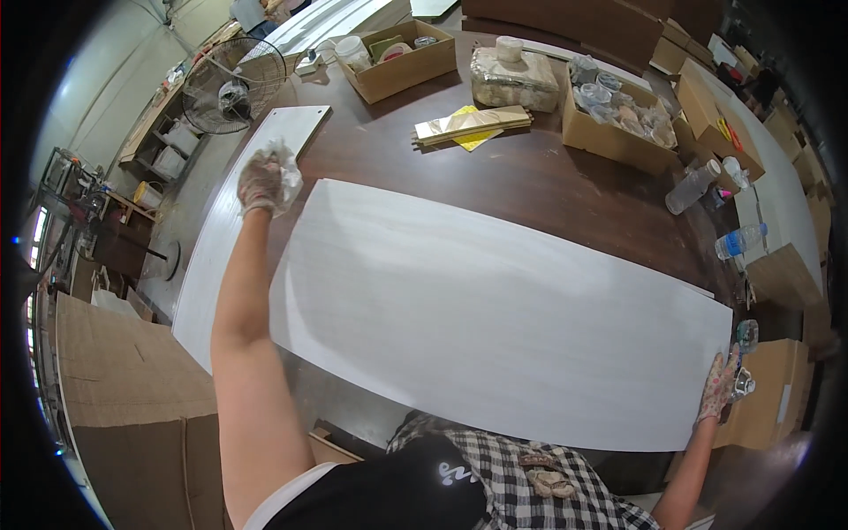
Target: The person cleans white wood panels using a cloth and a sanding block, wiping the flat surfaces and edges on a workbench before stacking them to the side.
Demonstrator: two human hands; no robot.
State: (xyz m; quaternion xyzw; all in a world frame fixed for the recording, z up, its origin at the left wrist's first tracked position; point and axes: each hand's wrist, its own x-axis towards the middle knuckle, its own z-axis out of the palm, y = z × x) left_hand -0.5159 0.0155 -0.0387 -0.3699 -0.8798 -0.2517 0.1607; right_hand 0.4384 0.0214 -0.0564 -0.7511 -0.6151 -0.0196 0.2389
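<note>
A large white panel [495,327] with a faint grain lies flat on the dark brown table [380,150] before me. My left hand [260,183], in a thin patterned glove, is closed on a crumpled white cloth [289,173] at the far left, over a long narrow white board [231,199]. Whether it is fabric or paper I cannot tell. At the panel's right edge, my right hand [717,389], gloved too, lies against the corner with its fingers stretched out. Part of that hand is hidden by the edge.
Small wooden strips [473,126] lie on a yellow cloth [477,140]. Cardboard boxes of supplies [402,75] [618,141] and a wrapped bundle [512,81] line the far side. Bottles [693,187] [740,240] stand at the right. A fan [234,93] and a large carton [132,362] are at left.
</note>
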